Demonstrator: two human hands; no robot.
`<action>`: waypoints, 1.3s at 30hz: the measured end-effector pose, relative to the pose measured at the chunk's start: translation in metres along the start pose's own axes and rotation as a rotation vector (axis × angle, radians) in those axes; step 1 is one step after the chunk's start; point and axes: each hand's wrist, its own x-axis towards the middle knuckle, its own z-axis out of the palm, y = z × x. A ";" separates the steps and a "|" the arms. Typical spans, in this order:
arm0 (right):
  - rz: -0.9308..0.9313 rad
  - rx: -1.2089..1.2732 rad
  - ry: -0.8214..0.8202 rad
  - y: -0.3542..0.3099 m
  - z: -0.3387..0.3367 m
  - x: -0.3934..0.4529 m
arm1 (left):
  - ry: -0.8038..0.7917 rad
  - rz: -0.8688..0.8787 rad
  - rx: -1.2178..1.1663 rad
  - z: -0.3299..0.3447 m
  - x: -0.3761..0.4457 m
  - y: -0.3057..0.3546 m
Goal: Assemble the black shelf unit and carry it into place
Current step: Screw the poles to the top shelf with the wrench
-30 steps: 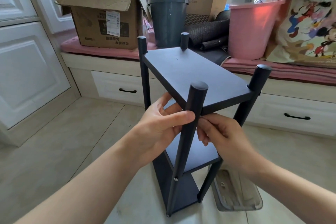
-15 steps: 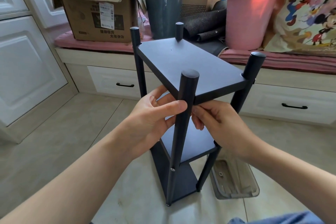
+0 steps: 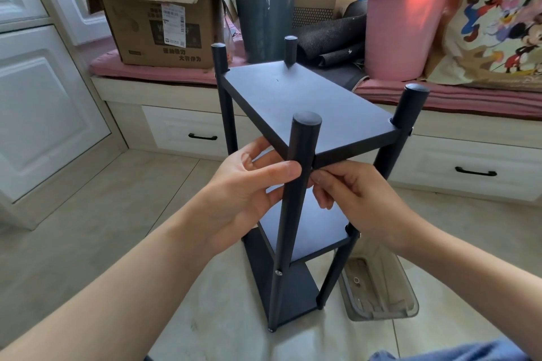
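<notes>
The shelf stands upright on the floor in front of the bench, three boards between four round posts. The left hand curls round the nearest post just under the top board, thumb across the post's front, fingers behind. The right hand is on the post's other side, fingertips pinched together at the joint where board meets post; whether they hold anything there, I cannot tell. A clear tray lies on the floor just beside the shelf's right foot.

A black shelf unit stands before a pink bucket, grey bin, brown cardboard box and cartoon-print bag.
</notes>
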 end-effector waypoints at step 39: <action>0.017 0.127 0.010 -0.006 0.022 0.002 | -0.013 0.018 0.084 -0.008 -0.010 0.007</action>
